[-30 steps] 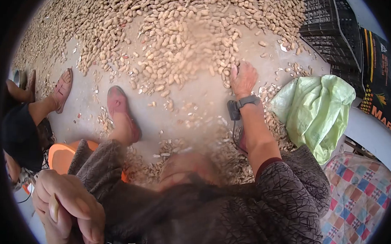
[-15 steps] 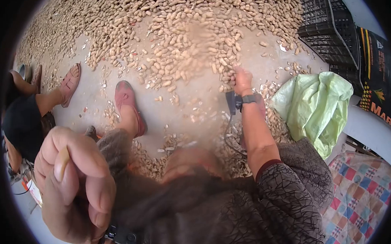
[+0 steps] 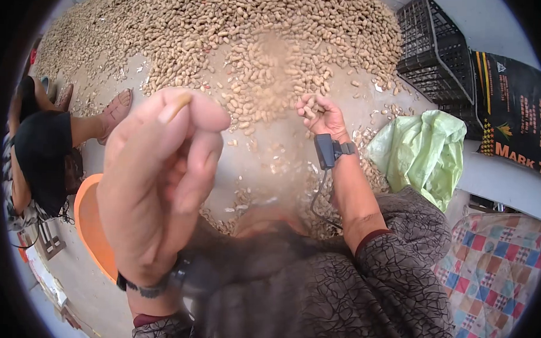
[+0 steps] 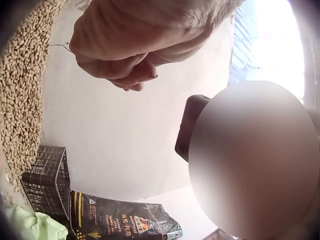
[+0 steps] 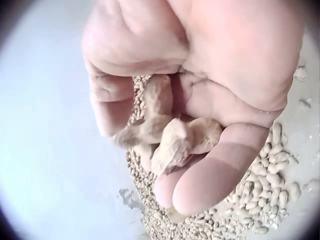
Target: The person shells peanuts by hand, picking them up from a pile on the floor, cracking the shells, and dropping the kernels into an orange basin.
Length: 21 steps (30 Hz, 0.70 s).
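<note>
My right hand [image 3: 327, 118], palm up over the floor, cradles several unshelled peanuts [image 5: 172, 145] in its curled fingers. In the right wrist view the peanuts lie across the palm side of the fingers, with the thumb at one side. Raised close to the head camera, my left hand [image 3: 154, 177] has curled fingers and its thumb against the index finger. Nothing shows between them, and part of the palm is hidden. A large spread of peanuts [image 3: 228, 24] covers the floor ahead, thinning out near the right hand.
A black plastic crate [image 3: 435, 52] stands at the back right, beside a black printed sack [image 3: 514, 112]. Nearer lie a pale green sack [image 3: 423, 153] and a patchwork cushion [image 3: 493, 278]. An orange basin [image 3: 89, 228] is at left, near another person's leg [image 3: 87, 127].
My right hand has lifted off the floor peanuts and turned palm up with several in it. My left hand has risen and moved right, closer to the head camera. The view has shifted.
</note>
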Available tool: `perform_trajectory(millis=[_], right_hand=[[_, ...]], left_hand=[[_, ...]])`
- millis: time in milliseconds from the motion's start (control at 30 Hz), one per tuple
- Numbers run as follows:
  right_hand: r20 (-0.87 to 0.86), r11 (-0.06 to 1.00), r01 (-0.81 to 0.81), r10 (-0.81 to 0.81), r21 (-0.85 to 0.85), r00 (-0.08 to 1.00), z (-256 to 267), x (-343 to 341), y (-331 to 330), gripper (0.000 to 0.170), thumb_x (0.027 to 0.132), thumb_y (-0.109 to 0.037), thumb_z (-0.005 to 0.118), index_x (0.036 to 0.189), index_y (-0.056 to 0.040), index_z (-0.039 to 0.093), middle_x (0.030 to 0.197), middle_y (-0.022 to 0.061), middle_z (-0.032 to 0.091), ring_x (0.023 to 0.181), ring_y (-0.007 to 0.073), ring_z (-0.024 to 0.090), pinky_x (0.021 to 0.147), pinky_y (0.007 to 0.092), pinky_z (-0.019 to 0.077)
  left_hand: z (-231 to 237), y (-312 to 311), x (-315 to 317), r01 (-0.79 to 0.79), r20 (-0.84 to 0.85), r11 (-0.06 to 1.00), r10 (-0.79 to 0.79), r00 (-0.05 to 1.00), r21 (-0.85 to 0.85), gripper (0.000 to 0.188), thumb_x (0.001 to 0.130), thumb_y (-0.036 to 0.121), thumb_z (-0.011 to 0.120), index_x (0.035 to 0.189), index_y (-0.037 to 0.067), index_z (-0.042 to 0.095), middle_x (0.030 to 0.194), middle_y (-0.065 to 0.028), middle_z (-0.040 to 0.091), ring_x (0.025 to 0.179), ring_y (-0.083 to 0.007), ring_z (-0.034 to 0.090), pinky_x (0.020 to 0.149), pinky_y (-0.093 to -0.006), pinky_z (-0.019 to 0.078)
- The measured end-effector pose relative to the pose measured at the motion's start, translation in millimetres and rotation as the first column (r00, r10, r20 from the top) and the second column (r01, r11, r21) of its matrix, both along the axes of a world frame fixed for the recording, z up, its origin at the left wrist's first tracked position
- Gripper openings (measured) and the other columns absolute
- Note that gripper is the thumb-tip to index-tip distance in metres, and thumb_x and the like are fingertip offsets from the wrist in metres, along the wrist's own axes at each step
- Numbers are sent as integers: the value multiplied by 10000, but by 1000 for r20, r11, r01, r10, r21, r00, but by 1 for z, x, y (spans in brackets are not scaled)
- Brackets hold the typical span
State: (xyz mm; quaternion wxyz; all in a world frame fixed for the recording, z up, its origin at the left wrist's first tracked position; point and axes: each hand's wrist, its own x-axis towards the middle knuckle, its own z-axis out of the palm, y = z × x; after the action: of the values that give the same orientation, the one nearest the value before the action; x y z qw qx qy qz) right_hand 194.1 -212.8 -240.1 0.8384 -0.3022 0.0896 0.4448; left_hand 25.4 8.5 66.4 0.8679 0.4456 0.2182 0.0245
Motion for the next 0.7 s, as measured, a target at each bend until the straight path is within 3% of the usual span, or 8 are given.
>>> perform_trajectory(millis=[67,133,167,233,333,467,533,700], right_hand=[[20,999,-27,26,32,999,8,1,9,322,822,-235,583,1026,15,593,954,176,614,807,245,604,578,291,493],[45,996,-89,87,29,995,35,-3,21,272,825,-249,560,986,-33,603,879,93,625,776,176,591,677,298,471],[53,995,-94,93,27,994,47,-6,27,272,825,-249,560,986,-33,603,879,93,625,776,176,591,677,298,471],[-27,999,-54,53,-7,998,70,-10,38,330,845,-242,559,1032,29,582,889,139,602,728,207,568,555,258,465],[66,992,-119,116,46,991,98,-12,51,335,862,-227,533,1055,46,563,871,138,589,708,203,552,539,251,450],[156,961,-236,214,142,964,130,-18,61,305,871,-204,491,1079,12,544,846,92,589,670,147,530,588,243,439],[158,988,-132,119,76,980,158,-29,69,300,865,-187,503,1090,10,517,856,98,574,639,140,503,544,226,426],[216,994,-42,20,97,976,204,-46,80,220,852,-138,540,1028,-6,548,833,122,600,619,135,510,504,200,415]], left_hand=[[0,3,-1,-4,40,1000,5,999,-30,200,945,151,413,910,-31,488,615,-53,480,391,-48,356,349,-149,298],[1,8,-1,35,44,998,-32,998,-49,224,952,177,412,891,-21,499,620,-50,487,394,-47,349,356,-156,288],[-1,10,-1,71,105,994,-62,993,-84,230,952,185,418,886,-18,503,620,-47,487,400,-45,348,359,-158,284],[-3,14,-3,120,173,986,-99,980,-114,237,953,195,428,885,-14,514,637,-42,495,419,-38,350,367,-160,273],[-3,15,-5,59,209,985,-24,978,-160,233,911,181,481,890,-27,584,670,-29,549,444,-37,376,379,-162,220],[2,21,-1,49,247,979,1,969,-196,218,945,121,426,1024,-59,519,736,-46,533,482,-27,394,387,-146,288],[-1,24,1,46,283,975,18,959,-218,228,938,102,432,1063,-71,511,759,-56,546,512,-29,413,394,-141,297],[-4,20,10,53,297,965,26,955,-257,211,926,95,454,1051,-59,525,746,-43,549,540,-36,438,394,-143,300]])
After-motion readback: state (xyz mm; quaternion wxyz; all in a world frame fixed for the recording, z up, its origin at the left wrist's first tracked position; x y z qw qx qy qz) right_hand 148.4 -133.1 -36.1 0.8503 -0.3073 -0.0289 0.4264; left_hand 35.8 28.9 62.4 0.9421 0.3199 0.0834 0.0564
